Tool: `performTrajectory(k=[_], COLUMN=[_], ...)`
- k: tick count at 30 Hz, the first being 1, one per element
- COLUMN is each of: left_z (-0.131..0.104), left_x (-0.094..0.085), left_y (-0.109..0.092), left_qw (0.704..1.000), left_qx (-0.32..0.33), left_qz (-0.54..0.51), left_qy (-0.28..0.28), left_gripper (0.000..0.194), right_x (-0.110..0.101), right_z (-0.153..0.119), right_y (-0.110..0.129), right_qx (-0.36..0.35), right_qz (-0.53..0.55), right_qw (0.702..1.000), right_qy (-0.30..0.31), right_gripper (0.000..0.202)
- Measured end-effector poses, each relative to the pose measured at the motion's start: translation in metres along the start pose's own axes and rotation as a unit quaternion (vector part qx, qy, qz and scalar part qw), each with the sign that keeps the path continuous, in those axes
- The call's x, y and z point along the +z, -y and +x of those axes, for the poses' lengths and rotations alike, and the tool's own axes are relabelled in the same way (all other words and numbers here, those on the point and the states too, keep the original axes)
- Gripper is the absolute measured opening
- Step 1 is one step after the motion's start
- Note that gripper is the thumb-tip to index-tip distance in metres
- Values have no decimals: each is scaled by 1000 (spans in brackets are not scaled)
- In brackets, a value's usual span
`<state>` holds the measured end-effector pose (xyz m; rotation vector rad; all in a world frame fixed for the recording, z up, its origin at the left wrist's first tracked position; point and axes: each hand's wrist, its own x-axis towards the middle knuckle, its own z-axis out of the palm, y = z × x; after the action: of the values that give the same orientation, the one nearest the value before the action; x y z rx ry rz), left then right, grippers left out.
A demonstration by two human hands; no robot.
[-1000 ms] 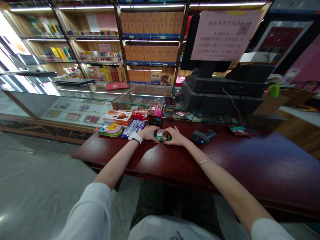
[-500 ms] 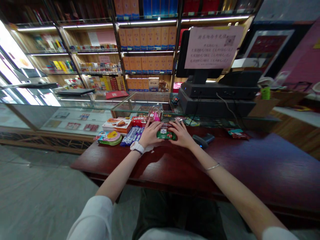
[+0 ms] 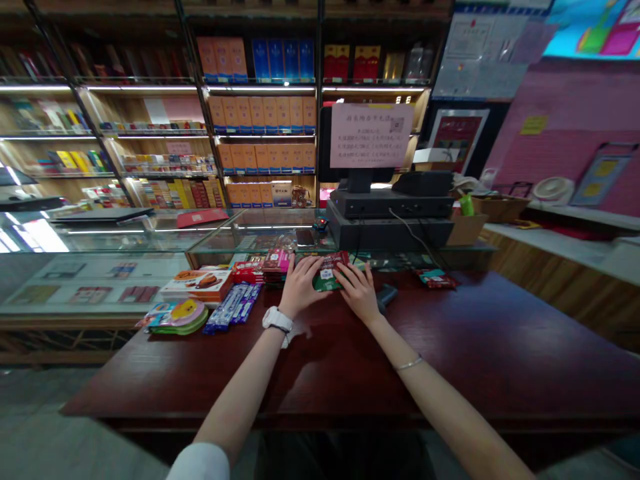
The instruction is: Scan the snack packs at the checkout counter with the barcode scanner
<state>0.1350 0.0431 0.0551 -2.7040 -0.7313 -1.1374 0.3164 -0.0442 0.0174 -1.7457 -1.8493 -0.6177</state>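
My left hand [image 3: 301, 285] and my right hand [image 3: 359, 291] grip a red-and-green snack packet [image 3: 326, 275] with a white label from its two sides, at the far edge of the table. My fingers rest on its face and edges; the thumbs are partly hidden. Just left of my left hand lies a pile of pink and dark red packets [image 3: 277, 260]. Purple-blue wrapped bars [image 3: 234, 307] sit farther left, in front of a red packet [image 3: 247, 271]. A dark barcode scanner [image 3: 387, 295] lies beside my right hand, partly covered by it.
An orange-and-white box [image 3: 197, 285] and round yellow-green packs [image 3: 181, 315] stand at the left of the dark red table [image 3: 450, 360]. Behind are a glass counter [image 3: 250, 230] and a monitor [image 3: 373, 137] on a black base. Another red packet [image 3: 436, 279] lies right.
My view has turned right and risen slightly, so the shelves and counter sit farther left and lower. Both hands stay on the packet, and its red upper part shows more. My right fingers lie flatter over it.
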Motion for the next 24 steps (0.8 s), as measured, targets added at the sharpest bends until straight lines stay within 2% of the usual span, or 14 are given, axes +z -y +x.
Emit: performTrajectory(k=[6, 11, 15, 24], left_z=[10, -3, -10, -9], left_x=[21, 33, 34, 30], left_y=[-5, -1, 1, 0], left_qw=[1000, 1000, 1000, 1000], left_qx=[10, 23, 16, 0], left_qz=[7, 5, 6, 12], left_qy=[-8, 1, -4, 26], left_gripper=[71, 70, 71, 70], right_x=[-1, 0, 0, -1], right_z=[-3, -6, -5, -5], right_y=[-15, -20, -19, -16], right_qx=[52, 44, 44, 52], right_qz=[8, 37, 50, 63], right_qw=[998, 998, 997, 996], right_qy=[-29, 8, 31, 42], right_gripper=[50, 59, 63, 62])
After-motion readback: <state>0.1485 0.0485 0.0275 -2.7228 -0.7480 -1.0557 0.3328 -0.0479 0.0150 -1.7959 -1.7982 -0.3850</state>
